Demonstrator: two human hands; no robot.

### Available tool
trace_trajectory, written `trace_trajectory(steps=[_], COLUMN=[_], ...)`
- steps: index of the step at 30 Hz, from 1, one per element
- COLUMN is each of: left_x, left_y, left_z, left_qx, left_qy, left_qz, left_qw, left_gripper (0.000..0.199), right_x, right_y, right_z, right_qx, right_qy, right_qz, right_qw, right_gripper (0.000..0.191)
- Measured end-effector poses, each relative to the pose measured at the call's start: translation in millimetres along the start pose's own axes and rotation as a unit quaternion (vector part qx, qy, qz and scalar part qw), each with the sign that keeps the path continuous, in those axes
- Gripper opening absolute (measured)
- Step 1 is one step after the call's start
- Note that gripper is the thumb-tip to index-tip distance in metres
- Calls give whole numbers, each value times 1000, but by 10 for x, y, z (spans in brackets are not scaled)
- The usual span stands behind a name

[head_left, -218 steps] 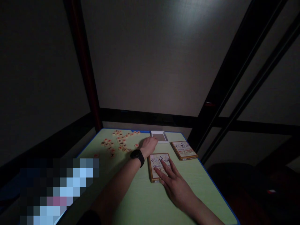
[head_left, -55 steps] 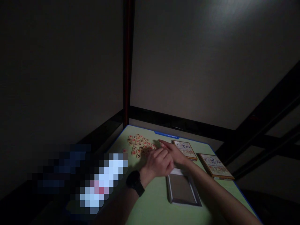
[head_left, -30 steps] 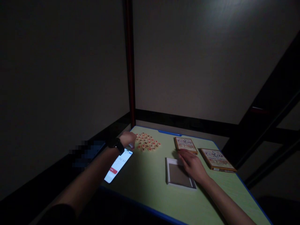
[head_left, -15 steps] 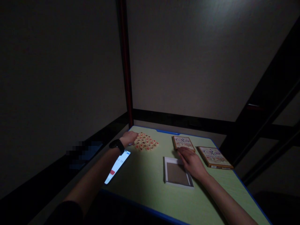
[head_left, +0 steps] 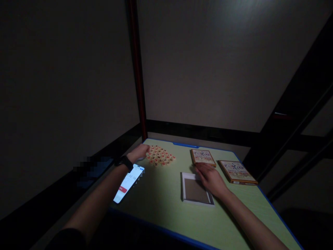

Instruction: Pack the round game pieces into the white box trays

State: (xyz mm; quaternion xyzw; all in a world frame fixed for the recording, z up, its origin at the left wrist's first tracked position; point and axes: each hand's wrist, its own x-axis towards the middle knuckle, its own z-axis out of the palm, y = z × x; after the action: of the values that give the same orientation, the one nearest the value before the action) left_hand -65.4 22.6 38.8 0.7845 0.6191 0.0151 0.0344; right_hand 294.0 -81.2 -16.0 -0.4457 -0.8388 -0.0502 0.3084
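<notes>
Round cream Chinese chess pieces (head_left: 160, 155) with red and dark markings lie spread at the far left of the table. At their left edge is my left hand (head_left: 139, 152), closed, with a dark watch on the wrist; its fingertips are partly hidden. My right hand (head_left: 209, 177) hovers over or rests at the upper right edge of a shallow white box tray (head_left: 184, 187) with a brown bottom. Its fingers are bent and pressed together close to the front of a Chinese chess box (head_left: 203, 157). What either hand holds, if anything, I cannot make out.
A lit phone (head_left: 130, 184) lies under my left forearm at the table's left edge. Another, larger Chinese chess box (head_left: 237, 172) lies at the right. The pale green table (head_left: 161, 211) has a blue rim and stands against dark walls.
My left hand has drawn slightly left, and more of the phone shows beside the forearm. The right hand stays nearly still by the tray. The view has shifted a little.
</notes>
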Motion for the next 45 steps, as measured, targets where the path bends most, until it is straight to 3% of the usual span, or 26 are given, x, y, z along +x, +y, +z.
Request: trace_trajectory(steps=[5,10,15,18,22,45], left_x=[0,-48,-159,-220,-260,-174], left_y=[-2,42,237,381,514,574], left_z=[75,39,-32,-17,61,155], left_qx=[-7,-5,37,64,62,14], left_qy=[3,20,-2,-22,-8,-2], left_qz=[-2,37,103,143,181,180], left_qw=[1000,999,994,987,982,984], left_gripper=[26,24,11,14,17,20], right_x=[6,5,-1,-1,3,0], right_y=[-17,-18,-21,-29,-45,-102], right_z=[-23,-13,4,2,-5,-11], right_qx=[-11,-12,-5,-3,1,4], right_qy=[-9,-7,-11,-9,-14,-37], right_qz=[0,-3,-9,-8,-5,17], right_qw=[1000,1000,1000,1000,1000,999], right_gripper=[34,35,35,33,33,32])
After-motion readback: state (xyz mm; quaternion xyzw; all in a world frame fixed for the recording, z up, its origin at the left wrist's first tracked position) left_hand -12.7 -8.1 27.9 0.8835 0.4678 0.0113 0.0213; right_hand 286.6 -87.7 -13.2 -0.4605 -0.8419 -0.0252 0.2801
